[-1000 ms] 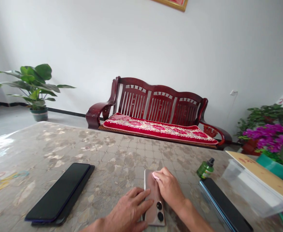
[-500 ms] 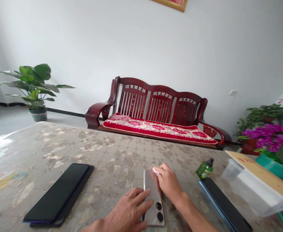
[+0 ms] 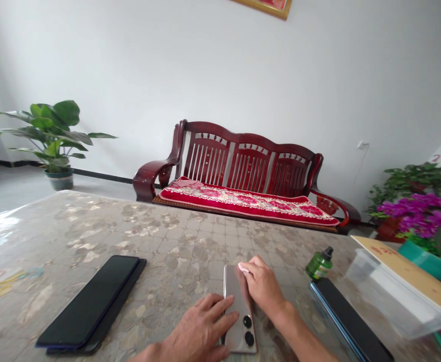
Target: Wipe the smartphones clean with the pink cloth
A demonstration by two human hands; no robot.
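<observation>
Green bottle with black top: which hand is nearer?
Right. The right hand is left of the green bottle; the left hand, on the smartphone, is farther left.

Gold frame (image 3: 269, 10) cropped above, pink wad (image 3: 242, 267) partly hidden

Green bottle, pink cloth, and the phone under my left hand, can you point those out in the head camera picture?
Green bottle (image 3: 319, 265): head view, on its body.
Pink cloth (image 3: 242, 267): head view, on the small piece that shows.
Phone (image 3: 242, 300): head view, on the uncovered middle of its back.
</observation>
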